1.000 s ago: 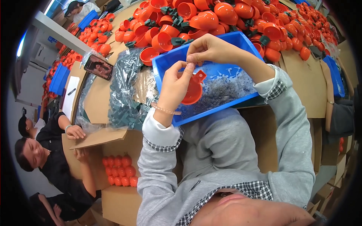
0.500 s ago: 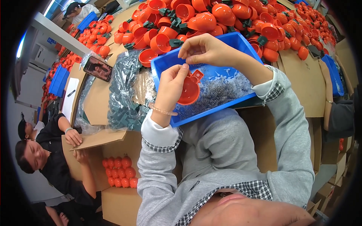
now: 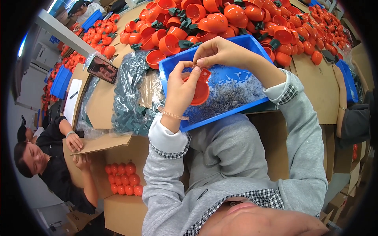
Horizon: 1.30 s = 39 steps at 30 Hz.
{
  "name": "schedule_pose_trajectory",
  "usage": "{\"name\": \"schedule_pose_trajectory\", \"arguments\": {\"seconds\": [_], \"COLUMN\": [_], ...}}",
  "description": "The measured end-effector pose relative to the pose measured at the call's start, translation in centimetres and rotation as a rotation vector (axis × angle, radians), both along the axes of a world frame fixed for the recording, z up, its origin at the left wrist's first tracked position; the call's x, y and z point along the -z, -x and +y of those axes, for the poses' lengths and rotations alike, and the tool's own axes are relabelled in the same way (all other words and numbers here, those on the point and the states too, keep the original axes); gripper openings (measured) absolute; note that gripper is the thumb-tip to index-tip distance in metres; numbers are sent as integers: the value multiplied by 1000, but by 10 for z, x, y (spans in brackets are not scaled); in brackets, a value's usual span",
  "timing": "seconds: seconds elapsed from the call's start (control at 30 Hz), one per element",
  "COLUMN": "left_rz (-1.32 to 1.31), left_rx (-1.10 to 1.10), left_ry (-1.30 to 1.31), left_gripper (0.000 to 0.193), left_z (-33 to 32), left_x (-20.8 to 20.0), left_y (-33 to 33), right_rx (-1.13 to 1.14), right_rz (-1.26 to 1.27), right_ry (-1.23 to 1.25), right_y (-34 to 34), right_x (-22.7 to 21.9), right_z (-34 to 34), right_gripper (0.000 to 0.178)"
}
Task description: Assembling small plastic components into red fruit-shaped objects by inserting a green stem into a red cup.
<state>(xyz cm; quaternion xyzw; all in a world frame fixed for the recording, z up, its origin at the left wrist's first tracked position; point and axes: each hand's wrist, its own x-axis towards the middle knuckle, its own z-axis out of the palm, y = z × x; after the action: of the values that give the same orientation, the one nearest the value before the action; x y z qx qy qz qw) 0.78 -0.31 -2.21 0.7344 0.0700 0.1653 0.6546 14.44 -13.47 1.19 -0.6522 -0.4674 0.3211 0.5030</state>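
Note:
An orange plastic cup (image 3: 200, 93) with a small square tab hangs below my left hand (image 3: 182, 87), whose thumb and fingers are closed on it. Just above the tab, the fingertips of my right hand (image 3: 214, 53) are pinched together and almost meet the left ones. Between the fingertips is a tiny thing, too small to make out. Both hands are over a blue plastic tray (image 3: 226, 115). In the tray lie a heap of small metal springs (image 3: 226, 96) and several loose white plastic pieces (image 3: 240, 75).
Orange cups with dark green clips (image 3: 214, 23) are piled beyond the tray. To its left lie a clear bag of green parts (image 3: 132, 94) and a phone (image 3: 102, 70). A co-worker (image 3: 59, 157) holds a cardboard box flap (image 3: 104, 144); orange round pieces (image 3: 124, 179) sit inside that box.
My hands have come together at the fingertips. The orange cup has dropped slightly behind my left hand and shows less of itself. The co-worker at left has shifted a little.

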Motion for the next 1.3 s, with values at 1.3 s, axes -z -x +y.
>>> {"name": "schedule_pose_trajectory", "arguments": {"seconds": [1.3], "left_rz": [65], "left_rx": [99], "left_ry": [303], "left_gripper": [18], "left_z": [2], "left_x": [-13], "left_y": [6], "right_rx": [-30], "right_rz": [98], "right_ry": [-328], "right_y": [6], "right_x": [-1], "right_z": [5], "right_gripper": [13]}}
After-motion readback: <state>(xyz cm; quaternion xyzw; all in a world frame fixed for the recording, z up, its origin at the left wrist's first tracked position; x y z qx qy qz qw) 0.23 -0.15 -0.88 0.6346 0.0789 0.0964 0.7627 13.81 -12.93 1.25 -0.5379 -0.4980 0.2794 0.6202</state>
